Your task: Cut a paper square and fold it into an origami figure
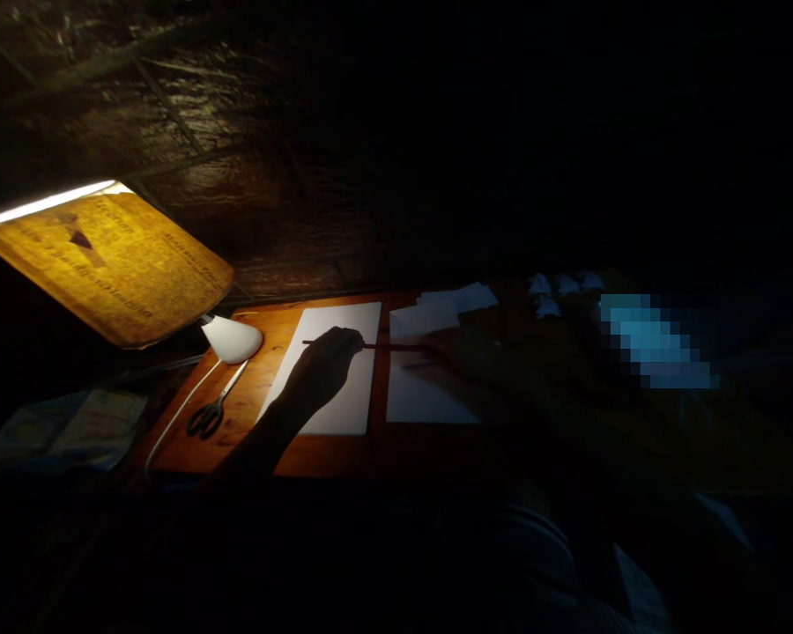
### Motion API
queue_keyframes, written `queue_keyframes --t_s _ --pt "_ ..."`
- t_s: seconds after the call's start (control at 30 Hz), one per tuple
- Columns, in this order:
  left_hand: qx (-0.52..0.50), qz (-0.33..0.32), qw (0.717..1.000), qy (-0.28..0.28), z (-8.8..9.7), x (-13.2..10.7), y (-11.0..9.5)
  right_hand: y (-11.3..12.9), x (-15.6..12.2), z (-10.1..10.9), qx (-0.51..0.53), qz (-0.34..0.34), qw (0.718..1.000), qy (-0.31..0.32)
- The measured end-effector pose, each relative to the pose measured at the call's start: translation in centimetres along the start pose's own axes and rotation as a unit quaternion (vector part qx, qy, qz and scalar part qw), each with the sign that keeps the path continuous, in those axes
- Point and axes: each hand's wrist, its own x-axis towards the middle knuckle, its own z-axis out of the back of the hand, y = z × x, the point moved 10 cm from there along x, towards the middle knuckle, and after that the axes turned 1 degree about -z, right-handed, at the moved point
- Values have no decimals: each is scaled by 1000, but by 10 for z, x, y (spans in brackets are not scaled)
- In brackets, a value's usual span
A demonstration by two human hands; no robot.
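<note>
A wooden table [278,328] stretched under everything nearby. Over its left side slanted a lamp's yellowed shade [115,273], its dark lettering too blurred to read. Two white sheets of paper [347,405] lay side by side. The left hand [334,352] was over the left one; the right hand [470,357] was too dark to tell its grip. Dark-handled scissors [206,421] lay near. A thin reddish stick [389,347], gripped in the left fingers, reached toward the right hand.

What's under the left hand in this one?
White paper lies beneath the left hand, showing on both sides of it, with the wooden table under the paper. The patch the hand covers cannot be seen, so any marks there are hidden.
</note>
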Motion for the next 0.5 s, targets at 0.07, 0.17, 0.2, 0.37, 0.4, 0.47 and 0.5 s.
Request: queue_keyframes --t_s 0.07,0.17,0.2,0.37,0.4,0.47,0.5 --pt "5 3 1000 14 -3 0 -5 8 2 -6 -17 -8 999 27" --pt "10 18 999 48 -10 -6 -2 15 6 -3 -44 -9 999 12" --pt "9 27 998 54 -9 -10 3 16 7 -1 -47 -3 999 4" --pt "69 106 990 57 20 -47 57 -16 0 18 -31 -27 998 -47" --pt "93 130 985 59 29 -58 71 -34 -5 29 -31 -69 994 -76" --pt "122 177 975 54 47 -82 97 -70 -17 51 -21 -143 980 -138" --pt "144 207 967 43 56 -95 108 -84 -22 62 -11 -168 971 -171"
